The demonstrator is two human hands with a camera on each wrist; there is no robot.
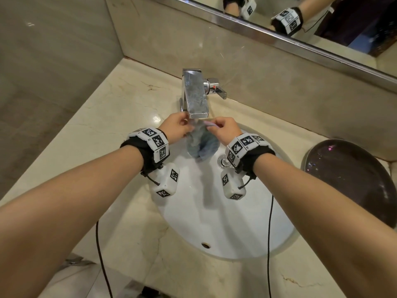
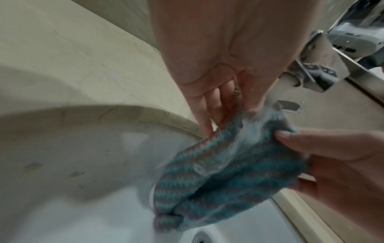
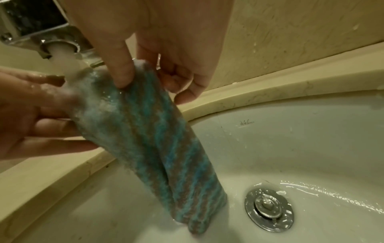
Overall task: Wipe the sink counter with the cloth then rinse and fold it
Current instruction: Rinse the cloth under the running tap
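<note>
A blue and grey striped cloth (image 1: pixel 200 143) hangs into the white sink (image 1: pixel 225 222) under the chrome tap (image 1: pixel 194 93). Water runs from the spout onto its top. My left hand (image 1: pixel 175 126) pinches the cloth's upper left edge, and my right hand (image 1: pixel 225 130) pinches the upper right edge. In the left wrist view the wet cloth (image 2: pixel 218 172) hangs bunched between my left hand (image 2: pixel 224 105) and my right hand (image 2: pixel 332 156). The right wrist view shows the cloth (image 3: pixel 149 139) reaching down to the basin floor, my right hand (image 3: pixel 145 77) at its top, beside the drain plug (image 3: pixel 269 208).
The marble counter (image 1: pixel 107 117) surrounds the sink, with a wall on the left and a mirror (image 1: pixel 322 22) behind. A dark round dish (image 1: pixel 354 175) sits on the counter at the right. The tap lever (image 1: pixel 218 89) points right. Cables hang from both wrists.
</note>
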